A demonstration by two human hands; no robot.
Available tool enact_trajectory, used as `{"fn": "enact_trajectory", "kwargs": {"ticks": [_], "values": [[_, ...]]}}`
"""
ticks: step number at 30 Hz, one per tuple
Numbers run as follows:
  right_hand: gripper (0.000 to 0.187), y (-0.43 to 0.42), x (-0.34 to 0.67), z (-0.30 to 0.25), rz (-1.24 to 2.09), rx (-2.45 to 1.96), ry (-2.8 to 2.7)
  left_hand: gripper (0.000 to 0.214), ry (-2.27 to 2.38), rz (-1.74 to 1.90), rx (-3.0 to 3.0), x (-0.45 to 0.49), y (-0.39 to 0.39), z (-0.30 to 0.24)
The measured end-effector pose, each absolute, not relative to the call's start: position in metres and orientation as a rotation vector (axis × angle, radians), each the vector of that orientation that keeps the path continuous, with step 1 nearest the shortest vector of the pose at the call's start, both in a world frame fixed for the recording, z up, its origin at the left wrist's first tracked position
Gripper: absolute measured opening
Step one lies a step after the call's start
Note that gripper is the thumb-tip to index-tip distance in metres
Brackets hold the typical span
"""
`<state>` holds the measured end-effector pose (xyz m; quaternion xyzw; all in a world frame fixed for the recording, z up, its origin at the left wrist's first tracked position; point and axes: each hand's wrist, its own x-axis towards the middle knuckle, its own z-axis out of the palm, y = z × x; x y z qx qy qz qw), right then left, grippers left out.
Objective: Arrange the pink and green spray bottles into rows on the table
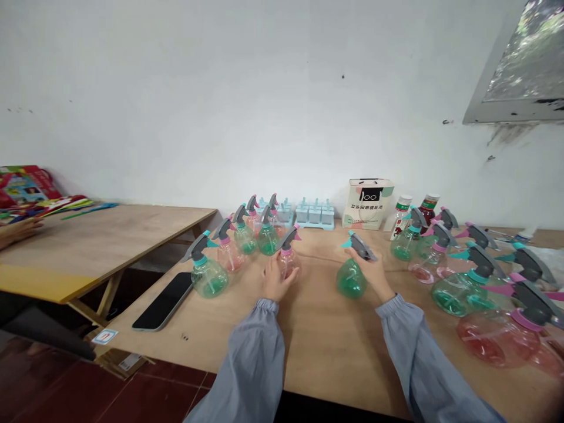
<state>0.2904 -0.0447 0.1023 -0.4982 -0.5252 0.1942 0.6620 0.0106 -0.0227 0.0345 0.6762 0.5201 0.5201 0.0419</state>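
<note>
My left hand (pixel 277 277) is wrapped around a pink spray bottle (pixel 288 263), which stands upright near the middle of the wooden table (pixel 317 341). To the right, my right hand (pixel 372 271) grips a green spray bottle (pixel 351 279) at its neck, just under the grey trigger head; this bottle leans slightly. Left of my hands stands a group of pink and green spray bottles, the nearest a green spray bottle (pixel 208 278). More of them crowd the table's right side, among them a large pink spray bottle (pixel 497 338).
A black phone (pixel 164 301) lies at the left edge. Along the wall are light blue popsicle moulds (pixel 315 214), a paper bag (pixel 368 204) and two bottles with white caps, one a dark red bottle (pixel 429 207). Another person's hand (pixel 20 230) rests on a separate table (pixel 101 241).
</note>
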Motion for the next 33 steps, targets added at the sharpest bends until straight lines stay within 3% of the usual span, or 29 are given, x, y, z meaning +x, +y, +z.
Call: {"fn": "enact_trajectory", "kwargs": {"ticks": [7, 12, 14, 21, 33], "values": [[0.044, -0.030, 0.329, 0.100, 0.279, -1.219, -1.201, 0.069, 1.600, 1.609, 2.062, 0.012, -0.023, 0.033], [0.091, -0.028, 0.340, 0.081, 0.154, -1.244, -1.125, 0.069, 1.569, 1.614, 2.058, 0.012, -0.024, 0.032], [0.100, -0.037, 0.339, 0.064, 0.126, -1.208, -1.090, 0.069, 1.568, 1.623, 2.049, 0.012, -0.023, 0.032], [0.097, -0.050, 0.347, -0.001, 0.245, -1.264, -1.190, 0.069, 1.581, 1.610, 2.033, 0.014, -0.024, 0.033], [0.092, 0.036, 0.363, 0.034, 0.068, -1.628, -0.789, 0.070, 1.602, 1.528, 2.016, 0.016, -0.029, 0.038]]}}
